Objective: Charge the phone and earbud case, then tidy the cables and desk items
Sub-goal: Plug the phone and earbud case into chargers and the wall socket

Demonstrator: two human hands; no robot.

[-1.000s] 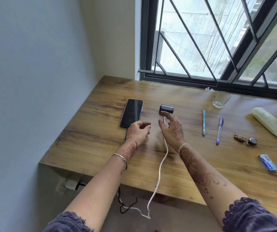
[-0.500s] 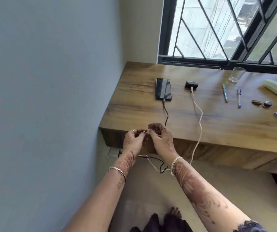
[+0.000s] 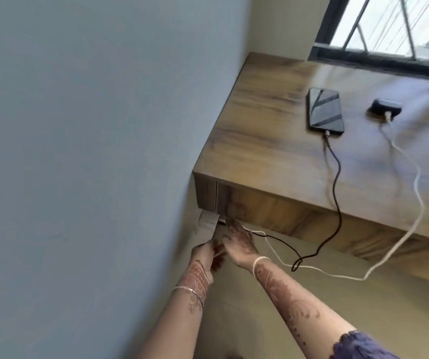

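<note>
The flat black phone (image 3: 325, 110) and small dark earbud case (image 3: 385, 108) lie plugged in on the wooden desk (image 3: 265, 141). The thin black cable (image 3: 335, 177) and white cable (image 3: 417, 203) hang limp and light; they are best gripped at the stiff plugs. The left hand (image 3: 207, 257) and right hand (image 3: 240, 244) reach close together under the desk by a white wall socket (image 3: 208, 224); their grip cannot be made out.

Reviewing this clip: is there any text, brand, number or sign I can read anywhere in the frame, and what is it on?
None can be read.
Phone: screen dark, only window reflections, no text.
Earbud case: no marking visible.
White plate on the wall under the desk: a faint dark mark, too blurred to read.
Black cable and white cable: plain.
</note>
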